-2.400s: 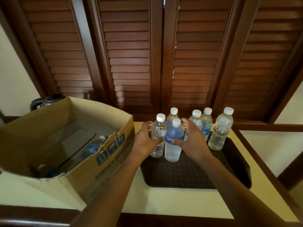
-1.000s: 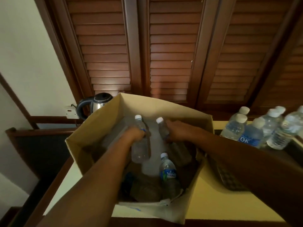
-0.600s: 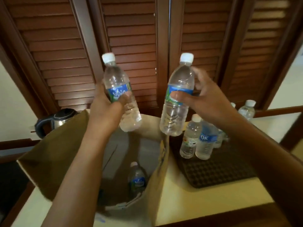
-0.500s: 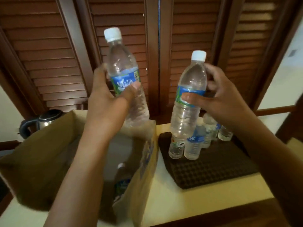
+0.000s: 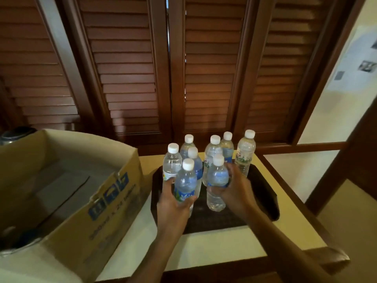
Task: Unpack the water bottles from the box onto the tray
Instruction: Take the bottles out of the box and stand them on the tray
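A dark brown tray (image 5: 263, 203) lies on the cream table, right of an open cardboard box (image 5: 106, 201). My left hand (image 5: 173, 203) grips a clear water bottle with a blue-green label (image 5: 184, 185) upright at the tray's front left. My right hand (image 5: 237, 189) holds a second bottle with a blue label (image 5: 217, 180) upright beside it, its base on the tray. Behind them several white-capped bottles (image 5: 243, 154) stand in a cluster on the tray. The box's near left corner is dark; I can make out something blue there, blurred.
Dark wooden louvred shutters (image 5: 130, 68) rise right behind the table. A kettle (image 5: 14, 135) shows behind the box at the far left. The table's wooden front edge (image 5: 234, 270) runs below my arms. A wooden rail borders the table on the right.
Both hands lifted one bottle each out of the box, carried them rightward and lowered them onto the front of the tray. The view swung back to the tray.
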### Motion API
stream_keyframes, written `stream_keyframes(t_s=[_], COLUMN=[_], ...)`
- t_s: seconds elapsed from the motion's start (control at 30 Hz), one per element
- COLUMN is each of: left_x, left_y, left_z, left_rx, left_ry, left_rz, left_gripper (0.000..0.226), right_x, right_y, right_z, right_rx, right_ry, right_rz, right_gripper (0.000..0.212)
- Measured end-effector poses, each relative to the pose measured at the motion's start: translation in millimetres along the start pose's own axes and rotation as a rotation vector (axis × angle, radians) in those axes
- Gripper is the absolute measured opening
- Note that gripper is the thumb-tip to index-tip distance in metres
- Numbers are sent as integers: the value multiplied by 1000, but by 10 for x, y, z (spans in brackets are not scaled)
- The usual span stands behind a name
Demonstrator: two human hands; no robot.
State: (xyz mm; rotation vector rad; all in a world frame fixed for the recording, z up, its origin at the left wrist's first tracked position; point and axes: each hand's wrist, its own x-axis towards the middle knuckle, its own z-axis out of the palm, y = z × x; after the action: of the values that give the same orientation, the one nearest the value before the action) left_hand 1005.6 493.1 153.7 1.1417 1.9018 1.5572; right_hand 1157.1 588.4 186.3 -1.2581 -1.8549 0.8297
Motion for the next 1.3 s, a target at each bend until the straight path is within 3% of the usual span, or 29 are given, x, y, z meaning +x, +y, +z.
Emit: stream_keyframes(t_s=[0.17,0.33,0.43,0.53,0.67,0.9,1.0,1.13,1.3], left_x=[38,78,58,21,63,259,563,928,1276], left_y=[-248,-236,-98,141,655,1130,1034,694,255], left_z=[148,104,-57,-367,-970,-2186,-2742,-3333,-3682], left_rx=[0,102,162,269,305,384,565,900,1022], left_ry=[71,24,6,95,167,51,-54,-266,-469], left_rz=[-43,-35,-12,84,183,158,50,-86,-621], left_gripper=[71,80,86,75,41,26,23,35,49], right_x=[114,161,109,92,152,180,209,262,306], right_y=[172,224,145,-114,-681,-1625,-2040,-2503,-2687], right_z=[138,175,70,-67,-50,680,1155,1833,2732], right_rx=[38,-5,-44,-139,-147,-61,-127,-472,-971], right_ry=[-19,-79,-30,129,184,-78,-223,-515,-928], right_rz=[-13,-27,-54,-128,-355,-616,-699,-722,-487], right_gripper=[67,80,89,88,57,38,35,39,38])
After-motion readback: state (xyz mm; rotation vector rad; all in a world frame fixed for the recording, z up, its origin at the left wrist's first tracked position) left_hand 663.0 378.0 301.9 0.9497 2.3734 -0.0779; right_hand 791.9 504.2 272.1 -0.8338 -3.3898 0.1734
